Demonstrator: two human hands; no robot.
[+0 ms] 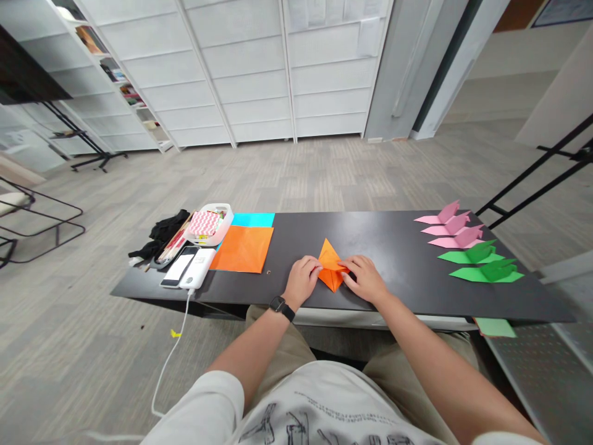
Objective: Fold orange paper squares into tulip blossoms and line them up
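Observation:
A half-folded orange paper piece point(330, 262) lies on the black table point(380, 241) near its front edge, its point aimed away from me. My left hand point(302, 279), with a black watch on the wrist, pinches the paper's left side with curled fingers. On the paper's right side, my right hand point(365, 278) presses and pinches with its fingers closed.
Flat orange sheet point(243, 248) over a cyan sheet point(254, 219) lies to the left, beside a white tray point(210, 224) of patterned paper, a phone point(178, 267) and a white power bank point(198, 269) with cable. Folded pink figures point(451, 225) and green figures point(484, 262) line the right end.

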